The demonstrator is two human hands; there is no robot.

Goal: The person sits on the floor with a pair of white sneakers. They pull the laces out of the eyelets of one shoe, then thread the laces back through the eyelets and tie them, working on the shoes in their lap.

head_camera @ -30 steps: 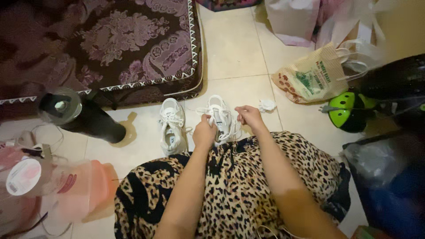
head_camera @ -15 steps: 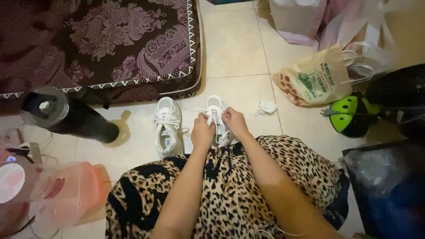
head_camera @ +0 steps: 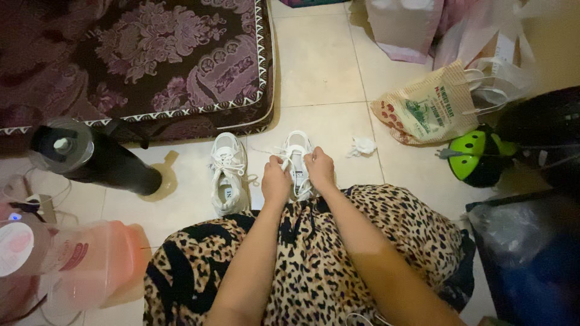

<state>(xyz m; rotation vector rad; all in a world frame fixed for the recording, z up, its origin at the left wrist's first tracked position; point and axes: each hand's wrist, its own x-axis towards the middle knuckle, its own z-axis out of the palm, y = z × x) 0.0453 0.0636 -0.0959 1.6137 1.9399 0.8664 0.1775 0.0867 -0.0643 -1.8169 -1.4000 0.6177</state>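
Two white sneakers stand side by side on the pale tiled floor in front of my knees. Both hands rest on the right sneaker (head_camera: pixel 296 151). My left hand (head_camera: pixel 275 183) pinches its white lace on the left side. My right hand (head_camera: pixel 319 168) pinches the lace on the right side, fingers curled. The left sneaker (head_camera: pixel 228 171) lies untouched just left of my left hand, its laces loose. My lap is covered by a leopard-print skirt (head_camera: pixel 320 259).
A purple patterned mattress (head_camera: pixel 151 60) lies at the top left. A black bottle (head_camera: pixel 96 160) and a pink jug (head_camera: pixel 78 259) stand at the left. A crumpled white scrap (head_camera: pixel 362 146), printed bag (head_camera: pixel 423 108), green-and-black object (head_camera: pixel 477 158) and dark bags (head_camera: pixel 531 253) crowd the right.
Both hands have closed in together on the right sneaker's laces. The view has shifted slightly, so the shoes sit a little lower and more central.
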